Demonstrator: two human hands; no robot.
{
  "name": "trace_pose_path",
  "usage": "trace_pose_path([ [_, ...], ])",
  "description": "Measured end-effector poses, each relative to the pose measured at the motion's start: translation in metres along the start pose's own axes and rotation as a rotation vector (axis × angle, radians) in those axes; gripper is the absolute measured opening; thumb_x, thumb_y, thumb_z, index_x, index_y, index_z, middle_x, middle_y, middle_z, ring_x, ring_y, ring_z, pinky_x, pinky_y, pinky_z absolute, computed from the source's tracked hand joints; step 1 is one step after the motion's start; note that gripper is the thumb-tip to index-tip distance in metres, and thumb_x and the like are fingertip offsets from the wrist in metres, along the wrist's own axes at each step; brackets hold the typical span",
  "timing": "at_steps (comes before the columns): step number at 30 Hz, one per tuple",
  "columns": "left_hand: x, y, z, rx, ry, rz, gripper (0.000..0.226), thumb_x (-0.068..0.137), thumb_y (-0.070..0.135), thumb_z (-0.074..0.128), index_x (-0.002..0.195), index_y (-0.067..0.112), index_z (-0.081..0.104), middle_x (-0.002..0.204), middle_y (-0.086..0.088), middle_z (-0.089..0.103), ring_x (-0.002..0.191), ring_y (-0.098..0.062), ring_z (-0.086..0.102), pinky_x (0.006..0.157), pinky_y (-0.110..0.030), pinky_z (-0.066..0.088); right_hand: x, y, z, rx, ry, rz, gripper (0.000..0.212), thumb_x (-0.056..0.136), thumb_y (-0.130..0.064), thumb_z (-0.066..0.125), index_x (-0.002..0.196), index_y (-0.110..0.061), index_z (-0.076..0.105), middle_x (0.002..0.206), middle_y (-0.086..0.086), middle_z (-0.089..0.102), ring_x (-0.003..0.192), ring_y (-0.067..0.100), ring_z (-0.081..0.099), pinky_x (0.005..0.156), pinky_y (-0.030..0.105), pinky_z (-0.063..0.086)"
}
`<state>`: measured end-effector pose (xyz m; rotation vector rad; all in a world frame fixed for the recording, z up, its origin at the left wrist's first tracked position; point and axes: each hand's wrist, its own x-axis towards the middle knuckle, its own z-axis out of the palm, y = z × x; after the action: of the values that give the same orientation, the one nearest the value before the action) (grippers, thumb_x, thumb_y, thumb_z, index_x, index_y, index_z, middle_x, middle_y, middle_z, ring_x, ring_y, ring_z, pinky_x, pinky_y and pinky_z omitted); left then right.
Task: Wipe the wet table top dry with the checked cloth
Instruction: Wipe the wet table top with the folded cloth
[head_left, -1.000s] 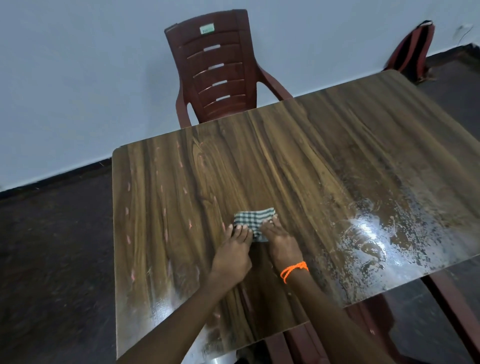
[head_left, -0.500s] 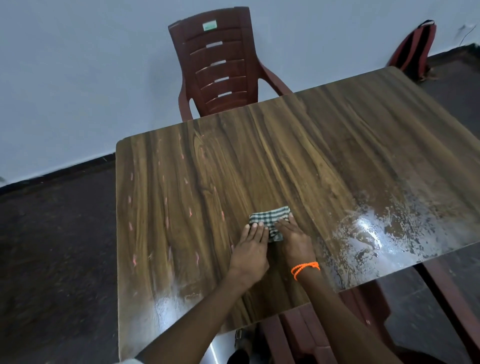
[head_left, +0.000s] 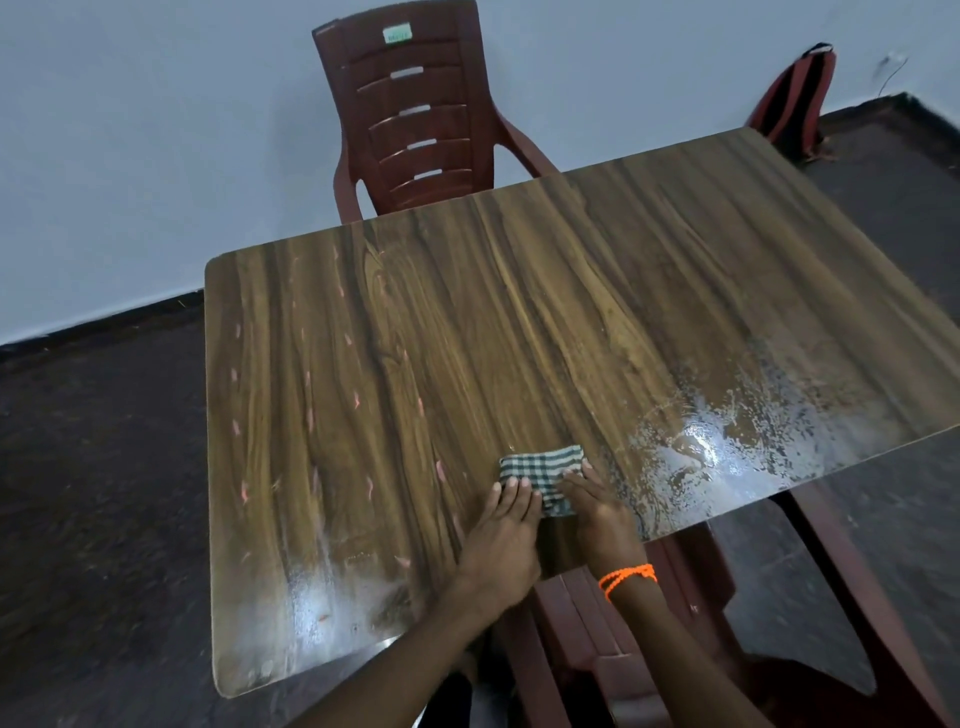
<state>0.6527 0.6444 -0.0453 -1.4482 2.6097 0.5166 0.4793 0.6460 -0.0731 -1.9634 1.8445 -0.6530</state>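
I am pressing the checked cloth (head_left: 543, 475) on the table top (head_left: 519, 312) with left hand (head_left: 501, 540) and right hand (head_left: 597, 512), fingers straight and together.

Glossy wood-grain table (head_left: 519, 322) with wet sheen lower right; woven checked cloth (head_left: 543, 470); smooth plastic chair (head_left: 415, 114).
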Motion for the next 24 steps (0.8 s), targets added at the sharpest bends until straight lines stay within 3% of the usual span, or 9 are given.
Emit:
trace_pose_path([
  [2,0.009,-0.001,-0.006,0.000,0.019,-0.024,0.073,0.085,0.017,0.045,0.153,0.001,0.022,0.162,-0.016,0.017,0.151,-0.027,0.008,0.121,-0.039,-0.008,0.008,-0.004,0.003,0.018,0.030,0.064,0.046,0.067,0.012,0.071,0.107,-0.012,0.071,0.117,0.007,0.067,0.120,0.031,0.054,0.084,0.038,0.055],
  [4,0.009,-0.006,-0.009,0.010,0.027,-0.045,0.073,0.085,0.014,0.044,0.154,0.002,0.020,0.163,-0.014,0.015,0.151,-0.026,0.005,0.121,-0.039,-0.009,0.012,-0.011,0.010,0.006,0.031,0.071,0.045,0.066,0.010,0.072,0.106,-0.011,0.072,0.116,0.007,0.068,0.120,0.034,0.055,0.092,0.030,0.047],
  [6,0.000,-0.012,-0.006,0.001,0.021,-0.067,0.074,0.084,0.013,0.042,0.154,0.004,0.019,0.163,-0.013,0.014,0.152,-0.024,0.004,0.122,-0.040,-0.008,0.008,-0.020,0.017,-0.004,0.011,0.035,0.040,0.071,0.008,0.065,0.107,-0.008,0.071,0.116,0.010,0.067,0.120,0.038,0.054,0.096,0.030,0.043],
  [8,-0.014,-0.018,0.003,-0.001,0.003,-0.082,0.075,0.083,0.014,0.042,0.154,0.004,0.019,0.163,-0.013,0.015,0.152,-0.024,0.004,0.122,-0.041,-0.006,-0.004,-0.029,0.022,-0.016,-0.012,0.011,0.041,0.074,0.004,0.050,0.107,-0.009,0.071,0.118,0.008,0.067,0.120,0.038,0.053,0.086,0.036,0.051],
  [11,-0.042,-0.013,0.015,0.010,-0.019,-0.070,0.071,0.081,0.016,0.035,0.151,0.002,0.031,0.158,-0.016,0.029,0.149,-0.027,0.018,0.123,-0.043,0.002,-0.036,-0.029,0.024,-0.036,-0.066,-0.054,0.048,0.079,-0.003,0.037,0.114,-0.013,0.068,0.125,0.004,0.063,0.126,0.034,0.049,0.082,0.036,0.053],
  [14,-0.063,0.008,0.033,0.018,-0.031,-0.025,0.071,0.077,0.019,0.028,0.142,-0.001,0.045,0.148,-0.020,0.045,0.142,-0.032,0.036,0.120,-0.043,0.005,-0.063,-0.016,0.015,-0.034,-0.110,-0.072,0.057,0.070,0.014,0.058,0.117,-0.016,0.066,0.128,0.000,0.061,0.130,0.026,0.045,0.084,0.032,0.054],
  [17,-0.062,0.030,0.037,0.049,-0.024,0.005,0.072,0.082,0.021,0.020,0.150,-0.001,0.029,0.157,-0.021,0.029,0.148,-0.033,0.020,0.122,-0.045,-0.004,-0.073,0.000,-0.001,-0.029,-0.071,-0.029,0.060,0.067,0.020,0.065,0.113,-0.017,0.069,0.124,0.000,0.064,0.128,0.021,0.048,0.089,0.029,0.052],
  [20,-0.042,0.040,0.026,0.097,0.005,0.024,0.065,0.095,0.019,0.029,0.154,0.001,0.011,0.163,-0.018,0.008,0.151,-0.030,0.002,0.121,-0.043,-0.008,-0.063,0.009,-0.011,-0.040,-0.024,0.040,0.056,0.068,0.020,0.065,0.109,-0.017,0.070,0.120,0.002,0.066,0.123,0.022,0.053,0.086,0.033,0.054],
  [24,-0.030,0.037,0.018,0.125,0.025,-0.017,0.063,0.099,0.017,0.034,0.155,0.002,0.009,0.164,-0.016,0.005,0.151,-0.028,-0.002,0.121,-0.042,-0.009,-0.045,0.000,-0.001,-0.018,0.033,0.120,0.053,0.066,0.021,0.067,0.108,-0.011,0.071,0.118,0.008,0.067,0.120,0.030,0.055,0.090,0.040,0.053],
])
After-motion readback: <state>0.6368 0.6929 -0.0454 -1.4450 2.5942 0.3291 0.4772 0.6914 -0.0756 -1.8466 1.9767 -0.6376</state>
